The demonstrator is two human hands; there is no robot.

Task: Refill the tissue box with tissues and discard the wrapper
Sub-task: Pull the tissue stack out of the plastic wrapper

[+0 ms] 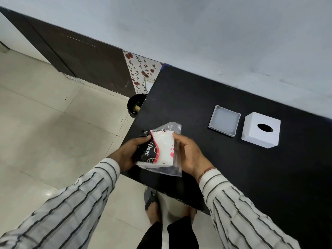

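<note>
Both my hands hold a pack of white tissues (163, 150) in a clear plastic wrapper (171, 127) with a black and red printed panel, above the near left corner of the black table (197, 97). My left hand (132, 152) grips the printed left side. My right hand (188, 153) grips the right side, its thumb on the pack's top edge. On the table to the right stands the white cube tissue box cover (260, 130) with an oval hole on top. Its shallow white base tray (224, 120) lies open beside it on the left.
A black bin (135, 105) stands on the tiled floor just past the table's left edge, partly hidden by it. A grey wall runs behind the table. A dark cabinet and a floral panel stand at the back left. My feet show below the table's near edge.
</note>
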